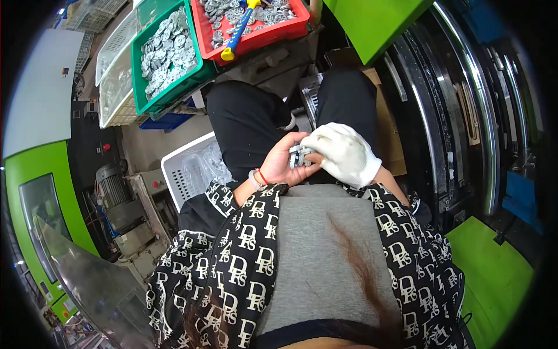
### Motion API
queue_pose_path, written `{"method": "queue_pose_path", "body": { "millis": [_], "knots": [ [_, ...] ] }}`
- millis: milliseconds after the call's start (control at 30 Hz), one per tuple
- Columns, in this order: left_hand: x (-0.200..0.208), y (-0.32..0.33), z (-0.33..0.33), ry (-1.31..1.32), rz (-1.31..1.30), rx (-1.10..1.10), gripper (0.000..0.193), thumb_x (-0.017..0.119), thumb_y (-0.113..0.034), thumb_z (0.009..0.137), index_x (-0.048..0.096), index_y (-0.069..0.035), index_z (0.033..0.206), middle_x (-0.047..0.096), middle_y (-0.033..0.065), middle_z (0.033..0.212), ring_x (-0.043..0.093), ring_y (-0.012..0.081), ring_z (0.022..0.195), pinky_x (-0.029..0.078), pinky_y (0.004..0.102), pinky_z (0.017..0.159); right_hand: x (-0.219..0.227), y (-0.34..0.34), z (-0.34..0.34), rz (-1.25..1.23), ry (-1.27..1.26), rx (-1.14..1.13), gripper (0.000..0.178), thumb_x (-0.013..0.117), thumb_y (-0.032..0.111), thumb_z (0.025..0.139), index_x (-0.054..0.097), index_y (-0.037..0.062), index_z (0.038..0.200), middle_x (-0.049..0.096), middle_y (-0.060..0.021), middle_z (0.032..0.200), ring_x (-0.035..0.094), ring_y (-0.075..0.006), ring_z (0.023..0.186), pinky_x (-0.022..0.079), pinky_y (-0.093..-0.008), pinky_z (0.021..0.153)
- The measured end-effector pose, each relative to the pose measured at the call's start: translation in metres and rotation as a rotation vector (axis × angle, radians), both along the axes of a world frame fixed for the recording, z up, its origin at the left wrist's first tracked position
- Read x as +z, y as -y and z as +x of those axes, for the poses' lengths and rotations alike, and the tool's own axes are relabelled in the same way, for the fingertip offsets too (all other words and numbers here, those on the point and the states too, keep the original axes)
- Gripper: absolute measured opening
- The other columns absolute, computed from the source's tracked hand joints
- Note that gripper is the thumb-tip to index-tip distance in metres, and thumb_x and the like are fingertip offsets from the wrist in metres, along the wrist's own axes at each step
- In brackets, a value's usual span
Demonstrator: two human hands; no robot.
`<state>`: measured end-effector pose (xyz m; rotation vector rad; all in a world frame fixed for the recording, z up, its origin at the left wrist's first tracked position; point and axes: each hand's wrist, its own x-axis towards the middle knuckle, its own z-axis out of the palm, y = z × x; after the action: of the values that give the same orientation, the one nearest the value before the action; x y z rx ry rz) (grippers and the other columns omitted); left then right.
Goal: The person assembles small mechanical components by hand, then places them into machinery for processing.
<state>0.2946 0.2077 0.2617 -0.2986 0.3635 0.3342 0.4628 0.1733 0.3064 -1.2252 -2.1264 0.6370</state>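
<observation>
My bare left hand (283,162) is curled around a small grey plastic part (300,155) held over my lap. My right hand (344,153), in a white cotton glove, closes on the same part from the right, its fingers overlapping the left hand's fingertips. Most of the part is hidden between the two hands. A red band and a bracelet sit on my left wrist. I am seated, with black trousers under the hands and patterned black-and-white sleeves on both forearms.
A green crate (139,87) and a red crate (293,28) ahead hold several grey round plastic parts; a blue-and-yellow tool (237,35) lies in the red one. A white perforated basket (177,174) stands by my left knee. Green machine housings flank both sides; a cardboard box (389,134) is right.
</observation>
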Motion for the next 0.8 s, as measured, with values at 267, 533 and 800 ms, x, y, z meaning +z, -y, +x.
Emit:
{"method": "queue_pose_path", "body": {
  "millis": [267,533,800],
  "knots": [
    [0.005,0.009,-0.003,-0.08,0.101,-0.004,0.03,0.047,-0.025,0.088,0.055,0.001,0.102,0.06,0.0099,0.09,0.06,0.0195,0.084,0.051,0.0408,0.084,0.011,0.005,-0.003,-0.037,-0.035,-0.061,0.028,0.065,0.011,0.07,0.058,0.0079,0.096,0.059,-0.0082,0.078,0.057,-0.028,0.074,0.044,-0.0368,0.07],
    [0.008,0.012,-0.009,-0.113,0.266,-0.062,0.032,0.049,-0.03,0.088,0.056,-0.003,0.103,0.061,0.0083,0.091,0.061,0.0204,0.081,0.055,0.0368,0.072,0.014,0.006,-0.001,0.165,-0.104,-0.058,0.025,0.066,0.005,0.067,0.059,0.0069,0.091,0.058,-0.0081,0.085,0.056,-0.0273,0.078,0.045,-0.0362,0.07],
    [0.022,0.007,-0.01,-0.148,0.374,-0.079,0.027,0.049,-0.039,0.09,0.057,-0.014,0.094,0.058,0.0024,0.084,0.053,0.0134,0.059,0.042,0.0215,0.043,0.02,0.008,0.0,0.222,-0.028,-0.092,0.041,0.066,0.0,0.063,0.062,0.0133,0.102,0.057,-0.0026,0.076,0.055,-0.0213,0.071,0.044,-0.032,0.064]
  ]
}}
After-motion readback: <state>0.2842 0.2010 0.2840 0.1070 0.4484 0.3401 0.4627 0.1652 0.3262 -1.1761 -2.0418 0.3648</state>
